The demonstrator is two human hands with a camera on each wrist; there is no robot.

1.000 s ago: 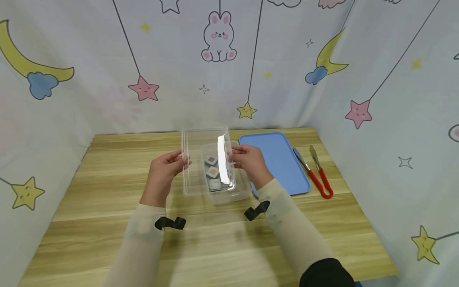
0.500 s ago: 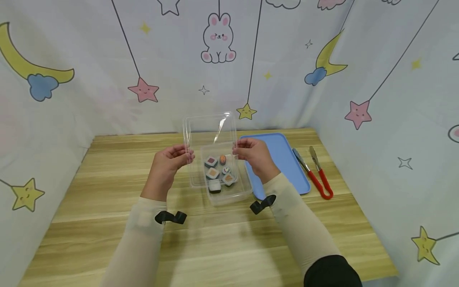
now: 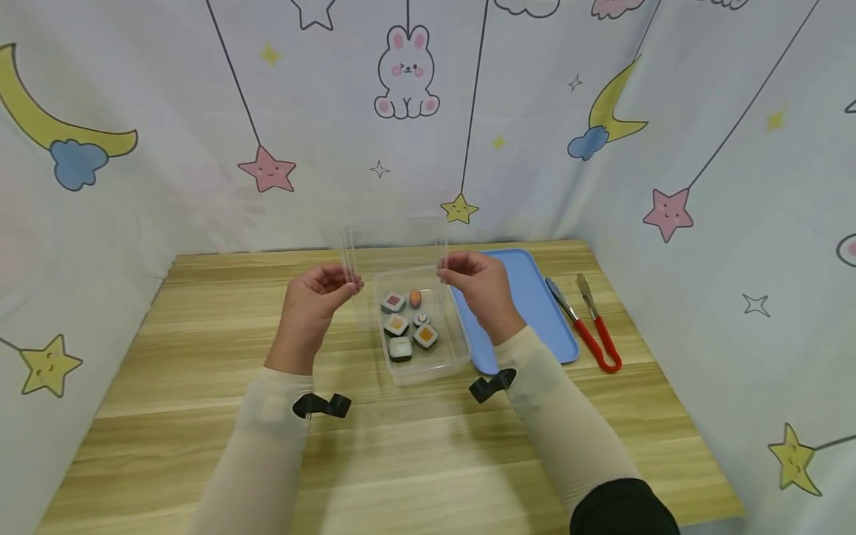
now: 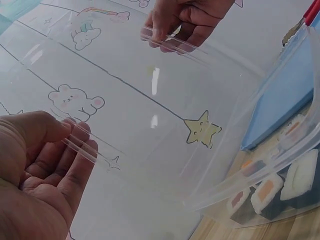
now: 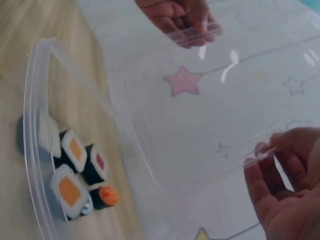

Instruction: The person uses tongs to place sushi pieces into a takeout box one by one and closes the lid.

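A clear plastic lid stands almost on edge at the back of a clear plastic container, overlapping its far end in the head view. My left hand pinches the lid's left edge between thumb and fingers. On the opposite edge my right hand has the same kind of pinch. Inside the container sit several toy-like sushi pieces, among them an orange-centred roll, a dark-red-centred roll, a white-topped piece and a small orange-topped piece.
A blue tray lies just right of the container, partly behind my right hand. Beyond it rest tongs with red handles. Patterned curtains close off the back and sides of the wooden table.
Both hands have tilted the lid up and back, away from over the container. The sushi now shows directly, without the lid across it. My right hand has shifted slightly right.
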